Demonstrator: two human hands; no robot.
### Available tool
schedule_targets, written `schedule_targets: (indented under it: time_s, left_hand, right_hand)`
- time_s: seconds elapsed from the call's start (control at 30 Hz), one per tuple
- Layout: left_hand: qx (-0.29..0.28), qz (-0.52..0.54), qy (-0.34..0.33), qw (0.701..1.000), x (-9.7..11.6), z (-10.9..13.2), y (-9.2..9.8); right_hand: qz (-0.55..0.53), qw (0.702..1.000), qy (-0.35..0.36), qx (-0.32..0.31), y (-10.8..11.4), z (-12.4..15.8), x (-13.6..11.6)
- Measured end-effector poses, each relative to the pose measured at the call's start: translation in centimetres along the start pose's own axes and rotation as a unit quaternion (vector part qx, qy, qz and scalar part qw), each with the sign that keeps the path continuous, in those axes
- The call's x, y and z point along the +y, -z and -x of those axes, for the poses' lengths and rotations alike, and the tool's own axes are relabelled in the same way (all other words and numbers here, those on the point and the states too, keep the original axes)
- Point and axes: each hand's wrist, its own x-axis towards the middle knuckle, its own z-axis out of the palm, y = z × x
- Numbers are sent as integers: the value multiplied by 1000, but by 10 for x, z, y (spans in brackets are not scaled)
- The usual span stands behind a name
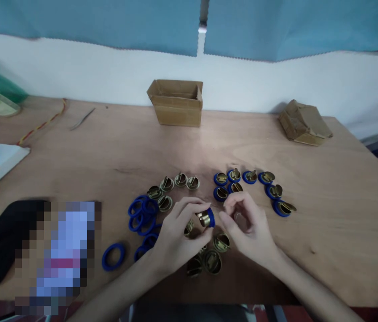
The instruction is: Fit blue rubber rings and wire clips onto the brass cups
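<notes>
My left hand (182, 230) pinches a small round brass-coloured fitting (205, 218) with a blue ring (212, 218) around its right-hand end. Just right of it is my right hand (247, 221), its fingers curled and the thumb and index fingertip slightly apart; nothing shows between them. Beneath and beside the hands lie several brass fittings without blue rings (212, 261), partly hidden by the left hand. More of these fittings (167, 184) sit farther back. Loose blue rings (113, 257) are heaped left of my left hand. Several fittings with blue rings (249, 177) form a curved row behind my right hand.
An open cardboard box (178, 112) stands at the back of the wooden table (343, 214). A crumpled box (304, 123) sits back right. At left are a white power strip (1, 163), a twisted cord (43, 123), a dark object (11, 237) and a pixelated patch.
</notes>
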Motion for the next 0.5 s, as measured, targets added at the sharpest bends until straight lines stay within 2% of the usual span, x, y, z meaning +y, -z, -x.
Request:
schedule_targets:
  time_s: [0.07, 0.17, 0.3, 0.5]
  left_hand:
    - [-14, 1, 14, 1000, -2, 1, 1]
    - [-48, -11, 35, 998, -4, 4, 1]
    - [-65, -39, 18, 997, -6, 7, -1]
    - [-55, -61, 7, 997, -6, 7, -6]
  right_hand:
    - [47, 995, 83, -17, -1, 2, -2]
    - [146, 967, 197, -71, -3, 3, -4]
    - [269, 929, 229, -113, -4, 2, -2]
    - [334, 895, 273, -112, -1, 2, 4]
